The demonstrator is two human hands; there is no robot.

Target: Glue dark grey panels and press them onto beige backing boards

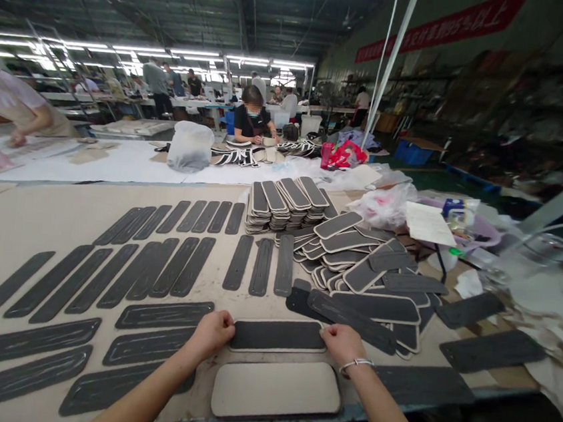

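Note:
My left hand and my right hand each grip one end of a dark oblong pad with a pale rim, which lies flat on the tan table. Both hands have their fingers curled round the pad's ends. Just nearer to me lies a pale oblong pad, face down at the table's front edge. Long black strips lie in rows to the left of my left hand.
A heap of dark pads and neat stacks sit beyond my right hand. Plastic bags, papers and clutter fill the right side. A white sack stands further back. Other people work at distant tables.

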